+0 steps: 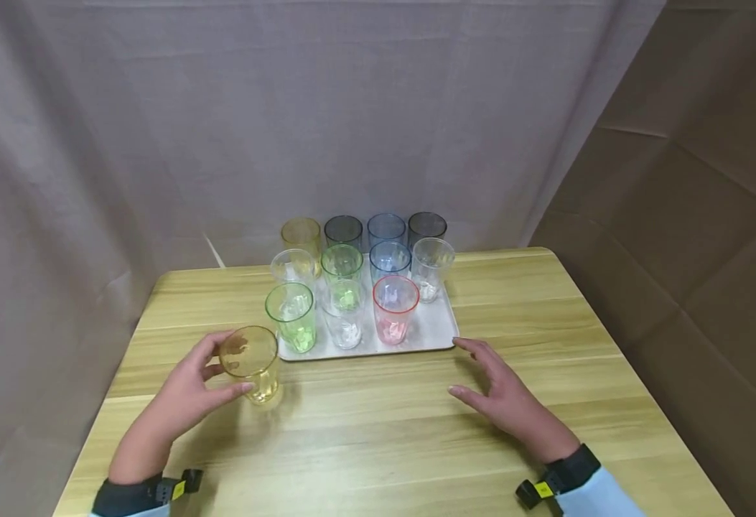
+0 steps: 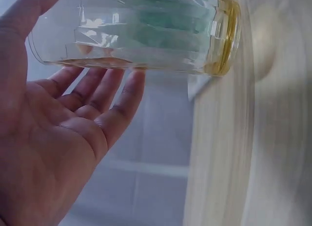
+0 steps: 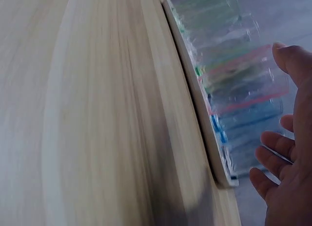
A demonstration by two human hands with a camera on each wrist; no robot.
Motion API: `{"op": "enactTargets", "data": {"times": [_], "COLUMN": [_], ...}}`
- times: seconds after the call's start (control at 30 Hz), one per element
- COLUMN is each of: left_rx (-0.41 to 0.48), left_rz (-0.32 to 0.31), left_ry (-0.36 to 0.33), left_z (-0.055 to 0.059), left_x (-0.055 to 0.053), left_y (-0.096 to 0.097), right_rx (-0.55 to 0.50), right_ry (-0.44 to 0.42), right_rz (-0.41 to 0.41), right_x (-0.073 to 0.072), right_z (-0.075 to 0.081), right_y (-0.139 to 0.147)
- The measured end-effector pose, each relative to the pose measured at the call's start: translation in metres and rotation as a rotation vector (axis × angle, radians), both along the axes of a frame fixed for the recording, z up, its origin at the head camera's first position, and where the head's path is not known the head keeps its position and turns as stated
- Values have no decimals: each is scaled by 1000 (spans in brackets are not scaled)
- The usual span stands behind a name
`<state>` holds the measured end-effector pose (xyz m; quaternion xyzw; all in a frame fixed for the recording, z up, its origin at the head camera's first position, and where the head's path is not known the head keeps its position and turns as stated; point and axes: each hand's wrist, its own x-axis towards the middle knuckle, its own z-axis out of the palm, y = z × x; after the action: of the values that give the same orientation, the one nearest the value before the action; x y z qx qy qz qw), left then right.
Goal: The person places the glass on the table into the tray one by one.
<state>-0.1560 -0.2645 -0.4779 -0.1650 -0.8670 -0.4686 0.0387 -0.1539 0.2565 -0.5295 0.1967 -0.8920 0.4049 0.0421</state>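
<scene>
My left hand (image 1: 187, 388) grips a yellow-tinted clear tumbler (image 1: 263, 380), thumb on the near side and fingers round the far side. The tumbler stands upright, rim up, just left of the tray's front corner. In the left wrist view its thick amber base (image 2: 226, 38) is close over the table, with a shadow beside it. My right hand (image 1: 507, 398) hovers near the tray's front right corner, fingers spread and nothing held. Nearest to it on the tray are a red-rimmed pink tumbler (image 1: 393, 323) and a clear tumbler (image 1: 431, 276).
A white tray (image 1: 434, 330) holds rows of tumblers: a green one (image 1: 295, 327) front left, then clear, blue (image 1: 387, 262), dark grey (image 1: 427, 226) and another yellow one (image 1: 300, 231) behind. Grey cloth (image 1: 352, 108) hangs behind the wooden table (image 1: 378, 431).
</scene>
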Motion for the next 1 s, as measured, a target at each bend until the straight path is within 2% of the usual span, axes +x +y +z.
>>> {"op": "enactTargets", "data": {"times": [0.17, 0.3, 0.4, 0.5, 0.7, 0.87, 1.0], "left_rx": [54, 106, 144, 153, 150, 151, 121], "left_rz": [-119, -213, -287, -351, -437, -451, -431], "left_ry": [-20, -56, -72, -60, -18, 15, 56], "left_z": [-1, -7, -10, -10, -6, -6, -10], "left_x": [1, 2, 5, 8, 14, 17, 14], "left_y": [51, 94, 122, 144, 167, 172, 165], "right_rx": [-39, -55, -74, -119, -210, -260, -231], "right_ry": [-42, -68, -64, -41, -66, -93, -99], "right_rz": [70, 151, 212, 276, 360, 354, 314], "right_x": [-1, -2, 0, 4, 13, 18, 20], "right_z": [5, 8, 10, 11, 15, 18, 18], "right_y": [-19, -38, -52, -65, -84, -90, -87]}}
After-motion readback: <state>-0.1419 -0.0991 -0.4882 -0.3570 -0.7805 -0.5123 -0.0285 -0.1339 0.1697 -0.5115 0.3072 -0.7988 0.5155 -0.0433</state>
